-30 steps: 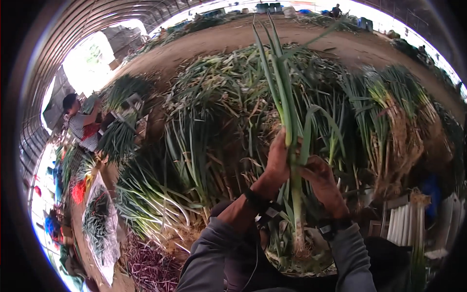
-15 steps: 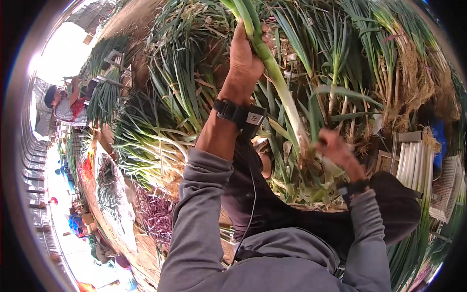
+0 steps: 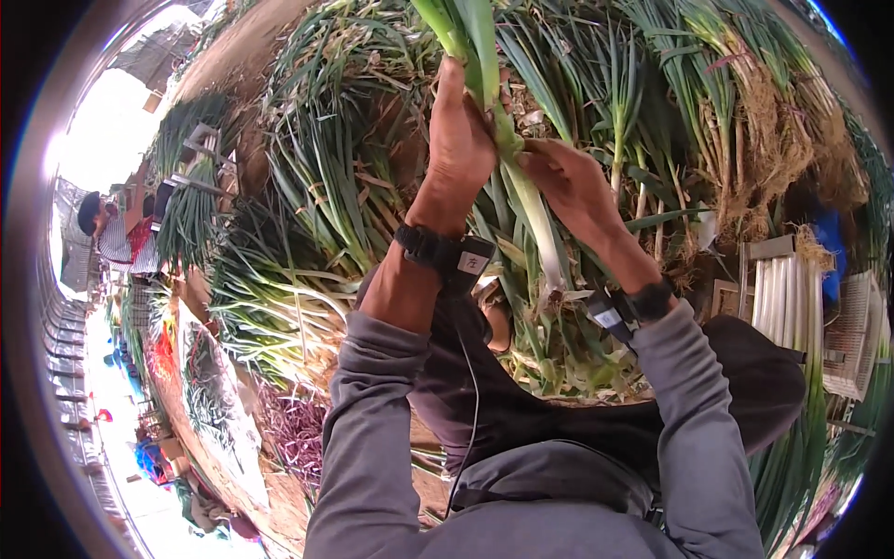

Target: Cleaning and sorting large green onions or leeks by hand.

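A long leek (image 3: 534, 212) with a white shank and green leaves slants across the middle, its root end hanging low over my lap. My left hand (image 3: 461, 135) is wrapped round it near the top, where the leaves fan out. Just below that grip, the fingers of my right hand (image 3: 579, 194) pinch at the stalk's side; the fingertips are partly hidden against it. Under the root end, torn leaf scraps (image 3: 577, 359) lie heaped between my legs.
Piled leeks (image 3: 326, 177) spread ahead and left; rooty ones (image 3: 745, 121) lie far right. Cleaned white stalks (image 3: 787, 289) rest in a frame at right, beside a white slatted crate (image 3: 852, 326). Reddish-purple strands (image 3: 289, 419) lie at left. Another person (image 3: 126, 224) works far left.
My right hand has moved up and left from the leek's root end to the stalk below my left hand. The left hand keeps its grip; the leek now hangs slightly steeper.
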Demonstrator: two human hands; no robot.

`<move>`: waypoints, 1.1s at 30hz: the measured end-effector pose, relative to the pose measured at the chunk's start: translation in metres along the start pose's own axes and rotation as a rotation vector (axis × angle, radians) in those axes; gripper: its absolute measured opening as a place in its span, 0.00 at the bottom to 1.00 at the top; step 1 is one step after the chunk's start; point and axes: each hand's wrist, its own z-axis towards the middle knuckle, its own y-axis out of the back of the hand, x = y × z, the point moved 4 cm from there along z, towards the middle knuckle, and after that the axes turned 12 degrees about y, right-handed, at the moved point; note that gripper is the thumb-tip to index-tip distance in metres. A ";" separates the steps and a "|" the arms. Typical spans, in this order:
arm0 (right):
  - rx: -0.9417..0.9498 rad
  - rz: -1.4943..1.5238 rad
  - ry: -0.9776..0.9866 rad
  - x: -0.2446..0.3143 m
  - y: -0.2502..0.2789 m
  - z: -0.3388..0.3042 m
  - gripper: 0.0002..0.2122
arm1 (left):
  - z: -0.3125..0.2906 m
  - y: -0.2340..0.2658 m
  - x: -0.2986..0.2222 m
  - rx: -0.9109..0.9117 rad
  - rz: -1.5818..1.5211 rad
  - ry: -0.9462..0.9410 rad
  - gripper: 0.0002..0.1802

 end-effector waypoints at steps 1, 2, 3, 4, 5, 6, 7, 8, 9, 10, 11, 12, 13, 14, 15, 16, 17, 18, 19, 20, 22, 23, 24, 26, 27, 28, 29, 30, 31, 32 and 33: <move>-0.045 0.046 0.018 -0.003 0.000 0.004 0.10 | 0.001 -0.001 0.000 0.013 0.020 -0.012 0.30; -0.080 0.098 0.036 -0.002 -0.002 0.008 0.10 | 0.000 -0.001 -0.001 0.028 0.014 -0.034 0.30; -0.074 0.098 0.036 0.000 -0.002 0.010 0.10 | 0.000 0.000 -0.002 0.024 0.013 -0.037 0.30; -0.046 -0.025 -0.020 0.000 0.000 0.012 0.10 | 0.000 0.001 -0.003 0.030 0.020 -0.023 0.29; -0.019 -0.148 -0.077 0.001 -0.001 0.013 0.09 | -0.001 0.001 -0.005 0.036 0.029 -0.005 0.29; -0.016 -0.146 -0.080 0.002 -0.003 0.011 0.09 | -0.004 0.003 -0.008 0.040 0.035 0.009 0.27; 0.043 -0.318 0.206 0.015 -0.009 0.006 0.08 | -0.004 0.003 -0.009 0.034 0.034 0.010 0.27; 0.102 -0.487 0.497 0.029 -0.016 -0.002 0.08 | -0.005 -0.002 -0.015 0.030 0.022 -0.019 0.24; 0.144 -0.509 0.577 0.040 -0.022 -0.011 0.06 | -0.007 -0.001 -0.018 0.020 0.011 -0.049 0.21; 0.150 -0.451 0.534 0.037 -0.025 -0.020 0.06 | -0.006 0.002 -0.021 0.031 -0.022 -0.075 0.19; 0.155 -0.396 0.490 0.037 -0.024 -0.026 0.06 | -0.005 0.003 -0.021 0.023 -0.021 -0.077 0.19; 0.160 -0.390 0.489 0.036 -0.023 -0.028 0.06 | -0.004 0.005 -0.022 0.028 -0.047 -0.076 0.19; 0.099 -0.243 0.310 0.029 -0.016 -0.026 0.05 | -0.003 0.006 -0.023 0.034 -0.073 -0.075 0.18; 0.037 -0.099 0.127 0.025 -0.011 -0.026 0.05 | -0.001 0.008 -0.024 0.056 -0.061 -0.084 0.18; 0.041 -0.095 0.122 0.029 -0.008 -0.027 0.05 | -0.002 0.010 -0.023 0.049 -0.061 -0.082 0.18; 0.121 -0.070 0.022 0.031 -0.008 -0.028 0.04 | -0.003 0.013 -0.022 0.039 -0.050 -0.106 0.18; 0.196 -0.049 -0.073 0.030 -0.005 -0.030 0.04 | -0.001 0.012 -0.023 0.037 -0.041 -0.133 0.18; 0.285 -0.025 -0.081 0.022 -0.007 -0.037 0.04 | 0.006 0.016 -0.029 0.041 -0.087 -0.216 0.20; 0.288 -0.025 -0.075 0.012 -0.004 -0.048 0.04 | 0.007 0.023 -0.033 0.041 -0.084 -0.222 0.20; 0.373 -0.098 -0.035 -0.001 0.000 -0.067 0.04 | 0.006 0.023 -0.036 -0.011 -0.034 -0.210 0.17; 0.478 -0.155 0.019 -0.015 0.004 -0.101 0.05 | 0.003 0.026 -0.046 -0.092 0.022 -0.218 0.12; 0.460 -0.252 -0.012 -0.021 0.010 -0.118 0.05 | 0.004 0.029 -0.047 -0.101 0.026 -0.222 0.12; 0.438 -0.350 -0.039 -0.029 0.017 -0.134 0.05 | 0.007 0.028 -0.045 -0.037 0.016 -0.223 0.14; 0.457 -0.415 -0.092 -0.060 0.027 -0.172 0.06 | 0.011 0.022 -0.029 0.043 -0.011 -0.178 0.15; 0.475 -0.483 -0.144 -0.080 0.030 -0.188 0.07 | 0.011 0.018 -0.023 0.048 -0.007 -0.182 0.15; 0.468 -0.487 -0.141 -0.096 0.030 -0.204 0.07 | 0.007 0.013 -0.014 0.035 0.018 -0.169 0.15; 0.688 -0.592 -0.270 -0.117 0.025 -0.227 0.08 | 0.005 0.010 -0.007 0.018 0.042 -0.153 0.14; 0.911 -0.690 -0.406 -0.124 0.022 -0.245 0.10 | 0.002 0.011 -0.012 0.002 0.100 -0.191 0.14; 0.905 -0.689 -0.410 -0.123 0.023 -0.255 0.10 | -0.004 0.014 -0.013 0.028 0.108 -0.115 0.16; 0.884 -0.630 -0.489 -0.120 0.021 -0.261 0.10 | -0.010 0.015 -0.009 0.020 0.117 -0.097 0.17; 0.862 -0.570 -0.568 -0.117 0.019 -0.263 0.11 | -0.014 0.015 -0.005 0.011 0.126 -0.079 0.17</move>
